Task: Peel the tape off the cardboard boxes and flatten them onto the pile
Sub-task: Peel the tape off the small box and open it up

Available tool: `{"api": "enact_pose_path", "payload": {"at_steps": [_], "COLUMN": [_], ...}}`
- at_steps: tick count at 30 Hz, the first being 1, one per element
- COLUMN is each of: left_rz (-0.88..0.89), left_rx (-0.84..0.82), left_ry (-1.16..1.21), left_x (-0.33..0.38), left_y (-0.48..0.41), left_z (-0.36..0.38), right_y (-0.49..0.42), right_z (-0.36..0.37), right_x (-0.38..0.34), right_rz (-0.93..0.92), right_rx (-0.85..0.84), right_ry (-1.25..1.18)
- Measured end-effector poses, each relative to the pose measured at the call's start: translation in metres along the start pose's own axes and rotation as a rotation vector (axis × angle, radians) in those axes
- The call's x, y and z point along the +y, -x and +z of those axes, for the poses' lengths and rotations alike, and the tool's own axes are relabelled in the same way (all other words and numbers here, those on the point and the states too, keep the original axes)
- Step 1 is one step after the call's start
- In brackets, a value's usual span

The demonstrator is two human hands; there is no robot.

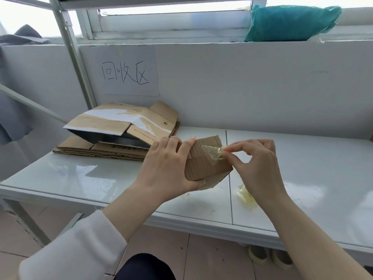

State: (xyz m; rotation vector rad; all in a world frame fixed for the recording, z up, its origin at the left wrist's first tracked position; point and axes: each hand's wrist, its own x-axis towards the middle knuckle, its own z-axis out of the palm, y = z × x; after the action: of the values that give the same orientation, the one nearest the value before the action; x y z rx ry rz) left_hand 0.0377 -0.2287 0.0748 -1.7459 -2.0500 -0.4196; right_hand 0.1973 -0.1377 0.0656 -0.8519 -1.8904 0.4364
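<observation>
From the head camera, the left hand [169, 168] grips a small cardboard box [207, 160] held just above the white surface [302, 178]. The right hand [260, 164] pinches clear tape [212, 151] (partly lifted off the box). Flattened boxes [121, 130] are piled at the back left; what looks like crumpled tape [245, 196] lies under the right wrist.

Cool, bright daylight comes through the white-framed window [171, 23] at the top, whose panes are blown out to plain white, and it lays pale glare patches on the glossy white tabletop [80, 178]. Shadows are faint and soft. The wide lens bows the white metal shelf post [70, 57] near the left edge.
</observation>
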Motion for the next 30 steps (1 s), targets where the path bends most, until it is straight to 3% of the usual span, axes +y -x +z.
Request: {"api": "enact_pose_path", "payload": {"at_steps": [3,7,13,20,23,26,30], "left_rz": [-0.033,-0.07,-0.054,-0.012,0.003,-0.007,-0.024], "left_rx": [-0.017,-0.026,0.005,0.177,0.172,0.171,0.157], "left_ry": [0.027,-0.007,-0.136,-0.15,-0.131,-0.079,-0.031], "left_x": [0.0,-0.007,0.0,0.006,0.005,0.005,0.008], "left_y": [-0.002,-0.002,-0.003,-0.004,0.0,-0.001,-0.005], "left_z": [-0.001,-0.005,-0.005,-0.004,-0.002,-0.001,-0.001], "right_y": [0.0,-0.006,0.003,0.005,-0.006,-0.015,-0.026], "right_z": [-0.001,-0.015,0.007,0.017,0.004,-0.006,-0.011], "right_x": [-0.002,-0.002,-0.009,-0.014,-0.013,-0.009,-0.004], "right_rz": [0.02,0.257,-0.044,-0.191,0.011,0.244,0.53], "right_rx": [0.005,0.155,0.06,0.244,0.28,0.199,0.167], "right_ry": [-0.055,-0.377,-0.006,0.111,-0.031,-0.157,-0.48]}}
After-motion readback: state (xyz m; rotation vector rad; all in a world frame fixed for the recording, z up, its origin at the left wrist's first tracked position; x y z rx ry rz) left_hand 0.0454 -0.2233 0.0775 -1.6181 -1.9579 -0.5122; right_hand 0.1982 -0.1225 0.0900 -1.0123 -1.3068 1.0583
